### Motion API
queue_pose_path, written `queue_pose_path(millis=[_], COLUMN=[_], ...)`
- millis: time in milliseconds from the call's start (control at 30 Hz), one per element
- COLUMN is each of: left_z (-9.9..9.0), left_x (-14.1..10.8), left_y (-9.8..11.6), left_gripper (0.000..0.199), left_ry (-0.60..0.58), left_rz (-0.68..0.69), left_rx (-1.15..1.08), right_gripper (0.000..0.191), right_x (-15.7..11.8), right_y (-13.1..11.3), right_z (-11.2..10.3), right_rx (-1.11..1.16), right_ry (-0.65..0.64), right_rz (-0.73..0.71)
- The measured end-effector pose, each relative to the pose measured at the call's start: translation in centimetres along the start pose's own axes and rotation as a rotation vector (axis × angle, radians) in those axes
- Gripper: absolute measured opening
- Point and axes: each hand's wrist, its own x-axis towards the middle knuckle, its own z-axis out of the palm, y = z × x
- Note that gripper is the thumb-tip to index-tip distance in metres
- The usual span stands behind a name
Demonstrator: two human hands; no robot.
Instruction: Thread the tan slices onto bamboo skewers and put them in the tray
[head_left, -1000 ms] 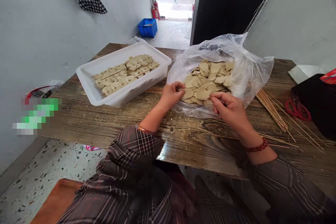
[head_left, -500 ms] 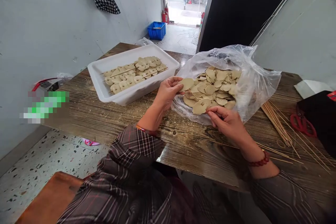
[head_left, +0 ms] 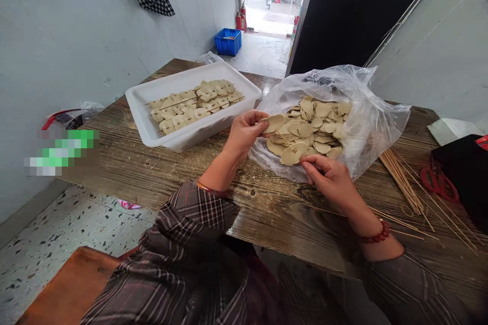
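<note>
My left hand [head_left: 247,129] pinches a thin, round beige slice [head_left: 274,123] by its edge; the food's kind is unclear. Between thumb and fingers, my right hand [head_left: 328,176] grips a thin wooden skewer [head_left: 282,138]. Threaded on that skewer near my right fingers is another beige slice [head_left: 294,153]. The skewer's far end reaches toward the slice in my left hand; whether it touches cannot be made out. Both hands are over the near edge of a clear plastic bag [head_left: 358,86] holding a heap of loose slices [head_left: 320,122].
Left of the bag, a white tray [head_left: 148,134] holds several skewers of threaded slices [head_left: 183,117]. Loose bamboo skewers [head_left: 404,185] and red-handled scissors [head_left: 438,183] lie at the right of the wooden table [head_left: 274,203]. A blue crate [head_left: 227,42] stands on the floor beyond.
The slice in my left hand is tilted slightly differently and sits a little further right. My right hand has barely moved, and the view has shifted slightly.
</note>
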Motion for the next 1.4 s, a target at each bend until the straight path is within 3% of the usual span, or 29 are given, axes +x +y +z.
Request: queue_pose_path(millis=[667,1233,1400], left_z=[0.8,1.5,1.3], left_x=[-0.5,-0.9,-0.8], left_y=[0.0,0.0,-0.1], left_gripper=[0.012,0.015,0.014], left_ry=[-0.018,-0.056,-0.017], left_rz=[0.059,-0.012,-0.056], left_rx=[0.176,0.017,-0.104], right_gripper=[0.029,0.026,0.027], right_x=[0.1,0.0,-0.2], right_y=[-0.2,0.2,0.0], right_z=[0.2,0.2,0.1], right_rx=[-0.052,-0.069,-0.068], right_ry=[0.015,0.044,0.053], right_rz=[0.017,-0.021,-0.028])
